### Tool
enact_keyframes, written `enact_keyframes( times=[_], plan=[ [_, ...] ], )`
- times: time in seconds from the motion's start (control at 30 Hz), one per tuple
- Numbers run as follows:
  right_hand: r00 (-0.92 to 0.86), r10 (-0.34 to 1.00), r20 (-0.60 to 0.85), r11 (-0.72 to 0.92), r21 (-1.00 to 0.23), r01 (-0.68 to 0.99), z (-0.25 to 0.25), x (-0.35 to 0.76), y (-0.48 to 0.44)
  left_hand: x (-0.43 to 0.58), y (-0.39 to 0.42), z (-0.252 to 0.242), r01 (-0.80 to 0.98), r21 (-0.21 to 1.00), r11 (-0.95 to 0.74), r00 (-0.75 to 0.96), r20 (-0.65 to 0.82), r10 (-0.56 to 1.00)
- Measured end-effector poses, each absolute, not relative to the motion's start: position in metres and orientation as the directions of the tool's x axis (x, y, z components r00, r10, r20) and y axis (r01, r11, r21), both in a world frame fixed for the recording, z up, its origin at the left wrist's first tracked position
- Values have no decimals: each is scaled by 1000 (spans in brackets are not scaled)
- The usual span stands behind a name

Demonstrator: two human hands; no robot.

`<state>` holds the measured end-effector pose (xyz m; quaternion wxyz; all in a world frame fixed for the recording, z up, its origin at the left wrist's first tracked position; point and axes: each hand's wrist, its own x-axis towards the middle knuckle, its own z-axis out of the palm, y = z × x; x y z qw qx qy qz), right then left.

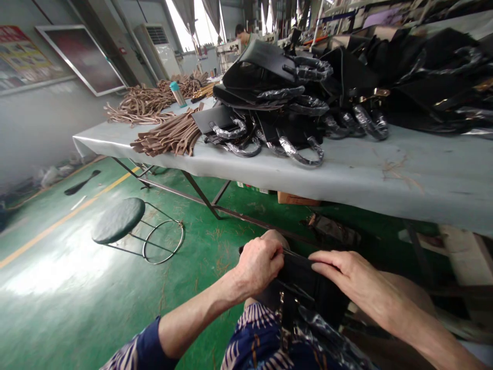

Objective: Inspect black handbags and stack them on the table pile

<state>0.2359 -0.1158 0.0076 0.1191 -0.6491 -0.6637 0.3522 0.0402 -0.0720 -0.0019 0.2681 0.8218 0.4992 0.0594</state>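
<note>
- Holding a black bag [318, 290] on the lap, a seated person works with two bare hands, seen from the wearer's own viewpoint, looking forward and down.
- The left hand [262, 262] is curled like a fist, clamped on the bag's upper edge near its left end.
- The right hand [348, 272] pinches the same edge further right, thumb on the near side and fingers across the top; the two hands are apart, with a short stretch of edge between them.
- Below the hands, gold-coloured metal fittings [283, 308] hang on the bag's near side, beside a dark handle [327, 331] wrapped in clear, shiny plastic.
- The wearer has a navy garment [246, 334] with pale striped patterning.
- Ahead stands a long counter [346, 164] under a pale grey cover, well apart from the hands.
- On it, to the right and centre, lies a large heap of black bags [265, 67], many with plastic-wrapped handles.
- Left of the heap are bundles of brown strips [169, 136] and a bottle with a teal lid [178, 96].
- A round stool [119, 221] with a dark seat lies tipped over on the green floor [57, 318], left of the lap.
- Another person [242, 37] is in the background, beyond the heap.
</note>
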Motion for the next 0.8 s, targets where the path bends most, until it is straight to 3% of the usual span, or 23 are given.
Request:
enact_keyframes(
  times=[0.1, 0.17, 0.37, 0.63, 0.8],
  plan=[
    [-106, 967, -233, 3, -404, 915, 9, 228, -116, 43, -72, 0, 803, 479, -355, 490, -189, 851],
    [-127, 969, -214, 48, -340, 939, 10, 219, -112, 45, -71, 0, 810, 466, -356, 485, -192, 853],
    [-144, 954, -261, 74, -262, 962, 8, 187, -98, 44, -71, -4, 810, 473, -348, 479, -190, 857],
    [-150, 976, -160, 122, -174, 977, -2, 189, -101, 30, -78, 9, 762, 537, -362, 506, -145, 850],
    [-147, 974, -170, 122, -147, 982, -1, 191, -100, 21, -85, 26, 817, 341, -465, 529, -125, 839]
  ],
)
